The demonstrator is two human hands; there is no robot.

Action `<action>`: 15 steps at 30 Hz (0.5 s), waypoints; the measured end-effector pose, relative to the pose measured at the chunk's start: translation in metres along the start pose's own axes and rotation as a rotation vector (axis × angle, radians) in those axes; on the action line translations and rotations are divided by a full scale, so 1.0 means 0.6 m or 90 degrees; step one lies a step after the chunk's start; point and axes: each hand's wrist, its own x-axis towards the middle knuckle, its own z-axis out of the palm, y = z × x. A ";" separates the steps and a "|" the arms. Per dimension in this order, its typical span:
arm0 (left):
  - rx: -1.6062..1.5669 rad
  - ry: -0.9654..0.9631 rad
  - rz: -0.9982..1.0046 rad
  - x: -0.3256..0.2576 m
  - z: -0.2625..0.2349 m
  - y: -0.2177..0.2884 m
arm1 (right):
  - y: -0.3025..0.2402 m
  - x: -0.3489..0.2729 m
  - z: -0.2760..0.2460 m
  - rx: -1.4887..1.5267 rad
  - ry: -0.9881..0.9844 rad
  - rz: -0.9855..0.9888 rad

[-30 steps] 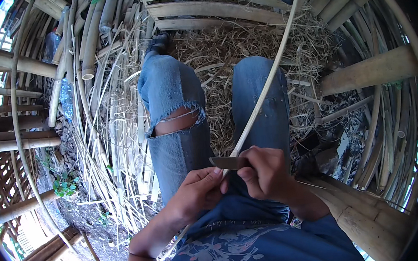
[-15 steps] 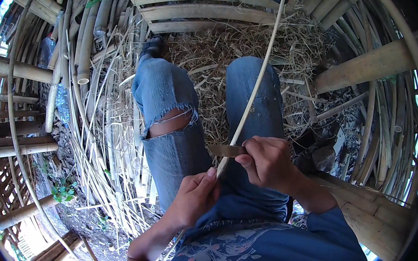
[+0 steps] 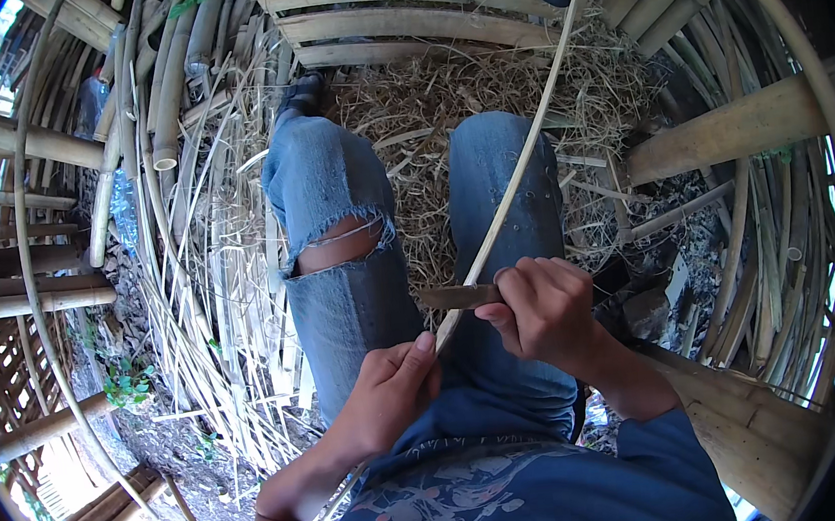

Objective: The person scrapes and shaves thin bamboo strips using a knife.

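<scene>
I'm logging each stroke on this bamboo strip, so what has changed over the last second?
The right hand with the knife has moved up the bamboo strip, away from the body. The left hand has shifted up a little, still pinching the strip just below the blade. Both grips are unchanged, and the legs and the bamboo shavings underfoot stayed as they were.

Bamboo strip [image 3: 519, 165]: long, thin, pale yellow, running diagonally from the lap up and away over the right knee, slightly bowed. Knife blade [image 3: 461, 296]: dark, flat, lying crosswise against the strip's lower part, pointing left.
</scene>
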 end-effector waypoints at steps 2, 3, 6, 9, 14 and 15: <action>0.004 -0.018 -0.033 -0.002 -0.006 -0.006 | 0.020 -0.002 0.000 -0.021 0.048 0.129; 0.005 -0.031 -0.064 -0.006 -0.011 -0.012 | 0.048 0.003 -0.009 -0.021 0.039 0.227; -0.043 -0.043 -0.107 -0.023 -0.012 -0.037 | 0.074 -0.002 -0.025 0.038 0.050 0.295; -0.085 -0.035 -0.088 -0.010 -0.009 -0.033 | 0.030 -0.020 -0.023 0.181 0.017 0.209; -0.021 -0.010 -0.033 -0.011 0.007 -0.033 | -0.037 -0.027 -0.001 0.275 -0.082 0.085; -0.003 0.000 -0.012 -0.014 0.008 -0.031 | -0.040 -0.029 0.002 0.268 -0.094 0.074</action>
